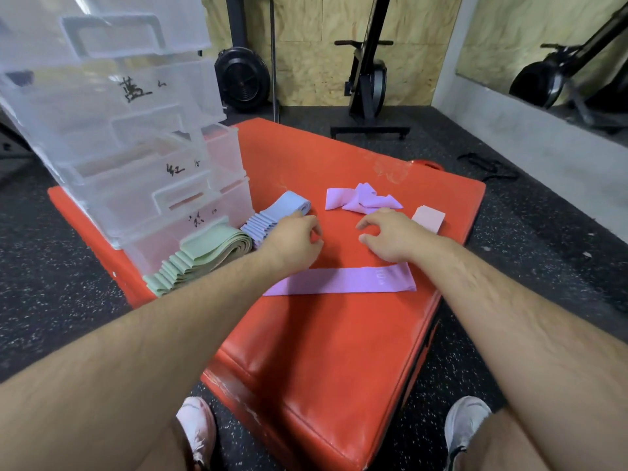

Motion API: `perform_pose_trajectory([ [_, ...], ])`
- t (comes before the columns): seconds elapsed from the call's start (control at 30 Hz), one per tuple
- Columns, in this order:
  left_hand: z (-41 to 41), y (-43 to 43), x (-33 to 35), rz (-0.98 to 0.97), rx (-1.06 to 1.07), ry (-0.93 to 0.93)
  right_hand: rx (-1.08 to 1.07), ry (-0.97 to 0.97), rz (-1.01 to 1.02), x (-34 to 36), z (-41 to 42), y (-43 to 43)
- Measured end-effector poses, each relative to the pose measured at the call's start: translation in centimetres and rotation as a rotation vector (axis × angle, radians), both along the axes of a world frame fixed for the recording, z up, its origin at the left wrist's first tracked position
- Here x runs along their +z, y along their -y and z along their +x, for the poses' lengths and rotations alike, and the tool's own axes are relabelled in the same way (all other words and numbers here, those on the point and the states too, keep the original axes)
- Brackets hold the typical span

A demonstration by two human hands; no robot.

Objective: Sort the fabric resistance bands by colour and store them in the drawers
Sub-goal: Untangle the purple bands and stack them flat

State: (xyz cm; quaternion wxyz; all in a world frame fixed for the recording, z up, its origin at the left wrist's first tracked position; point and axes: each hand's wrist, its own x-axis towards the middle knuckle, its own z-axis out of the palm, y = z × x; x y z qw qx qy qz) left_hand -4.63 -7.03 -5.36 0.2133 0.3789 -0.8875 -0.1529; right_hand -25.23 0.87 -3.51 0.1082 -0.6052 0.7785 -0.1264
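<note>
At the far left the clear drawer unit (136, 137) stands on the red pad (339, 351), its handwritten labels faint. A wrong drawer is the likeliest slip once storing begins, since the marks are hard to read. Against its foot lies the stack of green bands (204, 253), and just beside that the stack of blue bands (272, 215). Both piles are fanned, so a careless lift could spill them. The left hand (295, 239) sits right at the blue stack's edge, fingers loosely curled and holding nothing. The flat purple band (339, 280) stretches beneath both wrists, nearer the person than either hand. The crumpled purple bands (363, 198) lie just beyond the right hand (390, 236), which is also loosely curled and empty. Being tangled, they could drag together. A folded pink band (429, 217) rests close to that hand's right.
</note>
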Motion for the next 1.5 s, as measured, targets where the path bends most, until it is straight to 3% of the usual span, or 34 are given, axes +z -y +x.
perform_pose_trajectory([
  [0.17, -4.6, 2.2, -0.3, 0.017, -0.045, 0.021, -0.025, 0.032, -0.048, -1.6, 0.1, 3.8],
  [0.33, -7.0, 3.7, -0.8, 0.083, -0.005, 0.026, -0.112, -0.171, 0.095, -2.6, -0.3, 6.6],
  [0.47, -7.0, 4.4, -1.5, 0.075, -0.012, 0.054, -0.117, -0.152, 0.147, -3.3, -0.4, 7.8],
  [0.8, -5.8, 3.8, 0.2, 0.099, -0.001, 0.004, -0.054, -0.224, -0.028, -2.4, 0.1, 5.8],
  [0.93, -5.1, 3.1, 1.0, 0.082, 0.017, -0.143, 0.024, -0.200, -0.156, -1.1, 0.1, 3.7],
  [1.07, -4.5, 2.3, 2.5, 0.133, 0.057, -0.296, 0.117, -0.006, -0.316, 0.1, 0.7, 2.3],
  [1.17, -4.3, 1.7, 3.2, 0.178, 0.056, -0.365, 0.219, 0.348, -0.426, 1.6, 1.7, 1.5],
  [1.3, -3.8, 1.2, 4.5, 0.254, 0.047, -0.513, 0.142, 0.788, -0.471, 4.5, 3.4, -0.1],
  [1.43, -2.8, 0.1, 6.4, 0.256, -0.047, -0.688, 0.161, 0.995, -0.423, 6.0, 3.7, -0.6],
  [1.5, -2.3, -0.6, 7.2, 0.355, -0.075, -0.751, 0.183, 1.040, -0.431, 6.5, 3.7, -0.8],
])
